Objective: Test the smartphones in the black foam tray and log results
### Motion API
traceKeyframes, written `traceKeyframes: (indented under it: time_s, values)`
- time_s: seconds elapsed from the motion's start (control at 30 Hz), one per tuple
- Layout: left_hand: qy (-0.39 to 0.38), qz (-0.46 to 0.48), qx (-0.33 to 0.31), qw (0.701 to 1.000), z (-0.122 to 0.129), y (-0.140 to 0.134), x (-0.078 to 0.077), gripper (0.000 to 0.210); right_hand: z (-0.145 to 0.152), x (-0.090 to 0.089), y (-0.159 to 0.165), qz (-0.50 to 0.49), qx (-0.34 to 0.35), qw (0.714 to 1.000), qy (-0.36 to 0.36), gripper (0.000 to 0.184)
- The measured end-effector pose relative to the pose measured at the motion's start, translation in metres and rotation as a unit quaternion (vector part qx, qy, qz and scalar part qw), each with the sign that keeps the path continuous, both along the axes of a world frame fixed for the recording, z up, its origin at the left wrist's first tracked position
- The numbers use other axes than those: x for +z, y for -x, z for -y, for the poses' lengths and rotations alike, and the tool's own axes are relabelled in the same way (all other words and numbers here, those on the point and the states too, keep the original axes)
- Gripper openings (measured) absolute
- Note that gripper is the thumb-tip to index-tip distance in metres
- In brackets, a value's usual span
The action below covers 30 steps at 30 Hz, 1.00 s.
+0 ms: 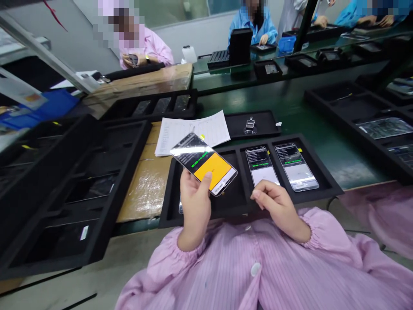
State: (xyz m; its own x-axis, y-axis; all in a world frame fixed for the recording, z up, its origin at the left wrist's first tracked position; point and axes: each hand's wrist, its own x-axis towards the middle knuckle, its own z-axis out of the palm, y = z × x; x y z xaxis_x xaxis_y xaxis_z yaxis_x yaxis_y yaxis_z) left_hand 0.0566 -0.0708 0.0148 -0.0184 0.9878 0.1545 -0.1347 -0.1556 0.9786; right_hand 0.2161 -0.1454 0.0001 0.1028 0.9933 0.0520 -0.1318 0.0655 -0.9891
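Head view: left hand [196,200] clasps phone [211,160], half-curled empty right hand [277,204] beside tray [234,206] of phones [298,172].

The held phone [206,164] partly hides the paper [214,125]

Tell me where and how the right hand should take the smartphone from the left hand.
Probably pinch the smartphone by its free long edge, coming from the right: the left hand holds the opposite long edge, thumb over the orange screen area, leaving this edge uncovered.
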Motion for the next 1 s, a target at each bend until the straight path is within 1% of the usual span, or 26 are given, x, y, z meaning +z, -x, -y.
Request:
traceKeyframes:
  time_s: [0.03,0.07,0.1,0.17,0.2,0.3,0.37,0.4,0.5,0.57,0.6,0.63,0.67,0.7,0.73,0.77,0.8,0.83,0.87,0.9,0.93,0.97,1.0]
  values:
    - [0.020,0.013,-0.004,1.000,-0.001,0.000,-0.002,0.043,-0.001,-0.002,0.000,0.000,0.001,1.000,0.011,0.037]
    - [0.031,0.024,-0.007,0.999,-0.001,-0.002,-0.003,0.042,-0.003,-0.005,0.001,-0.007,0.023,0.999,0.027,0.036]
    - [0.029,0.031,-0.009,0.999,0.002,-0.005,-0.004,0.041,-0.005,-0.007,0.003,-0.021,0.060,0.997,0.044,0.039]
    - [0.004,0.029,-0.014,0.999,0.010,-0.013,-0.004,0.041,-0.009,-0.009,0.010,-0.053,0.126,0.989,0.063,0.046]
    - [-0.014,0.023,-0.015,1.000,0.014,-0.017,-0.004,0.041,-0.011,-0.009,0.013,-0.063,0.138,0.987,0.062,0.046]
    - [-0.063,0.016,0.005,0.998,0.023,-0.025,0.000,0.043,-0.013,-0.004,0.017,-0.060,0.119,0.990,0.040,0.046]
    - [-0.073,0.021,0.017,0.997,0.023,-0.026,0.002,0.043,-0.012,0.000,0.015,-0.039,0.110,0.993,0.017,0.044]
    - [-0.064,0.025,0.014,0.998,0.022,-0.025,0.001,0.042,-0.011,0.001,0.013,-0.025,0.106,0.994,0.006,0.042]
    - [0.002,0.050,-0.008,0.999,0.011,-0.022,-0.002,0.035,-0.005,-0.001,0.007,0.024,0.093,0.995,-0.021,0.036]
    - [0.017,0.078,0.013,0.997,0.001,-0.017,-0.005,0.033,0.001,-0.005,0.002,0.046,0.087,0.994,-0.036,0.034]
    - [0.011,0.089,0.032,0.995,-0.006,-0.014,-0.006,0.033,0.004,-0.006,-0.001,0.057,0.074,0.994,-0.049,0.033]
    - [0.004,0.091,0.046,0.995,-0.012,-0.010,-0.006,0.035,0.006,-0.007,-0.006,0.067,0.045,0.994,-0.069,0.032]
    - [0.006,0.082,0.043,0.996,-0.018,-0.005,-0.007,0.038,0.008,-0.008,-0.011,0.073,-0.007,0.993,-0.097,0.031]
    - [0.022,0.062,0.021,0.998,-0.023,0.000,-0.007,0.042,0.009,-0.007,-0.017,0.073,-0.079,0.985,-0.135,0.029]
    - [0.048,0.035,-0.017,0.998,-0.028,0.006,-0.008,0.046,0.009,-0.006,-0.024,0.068,-0.171,0.966,-0.184,0.028]
    - [0.077,0.005,-0.065,0.995,-0.031,0.012,-0.010,0.050,0.007,-0.005,-0.030,0.059,-0.266,0.933,-0.236,0.028]
    - [0.105,-0.026,-0.116,0.987,-0.034,0.017,-0.012,0.053,0.005,-0.004,-0.037,0.048,-0.349,0.892,-0.282,0.028]
    - [0.123,-0.056,-0.161,0.978,-0.035,0.022,-0.015,0.055,0.002,-0.004,-0.043,0.034,-0.406,0.859,-0.309,0.028]
    - [0.128,-0.092,-0.194,0.968,-0.036,0.025,-0.017,0.056,-0.001,-0.004,-0.048,0.018,-0.433,0.844,-0.315,0.028]
    - [0.118,-0.138,-0.210,0.961,-0.036,0.027,-0.020,0.056,-0.004,-0.004,-0.053,0.003,-0.435,0.848,-0.303,0.029]
    - [0.093,-0.197,-0.203,0.955,-0.034,0.028,-0.022,0.056,-0.007,-0.005,-0.057,-0.013,-0.418,0.865,-0.278,0.029]
    - [0.053,-0.267,-0.172,0.947,-0.032,0.026,-0.023,0.056,-0.009,-0.007,-0.060,-0.030,-0.391,0.887,-0.244,0.029]
    - [0.000,-0.339,-0.124,0.933,-0.029,0.022,-0.023,0.056,-0.011,-0.010,-0.063,-0.049,-0.366,0.905,-0.210,0.028]
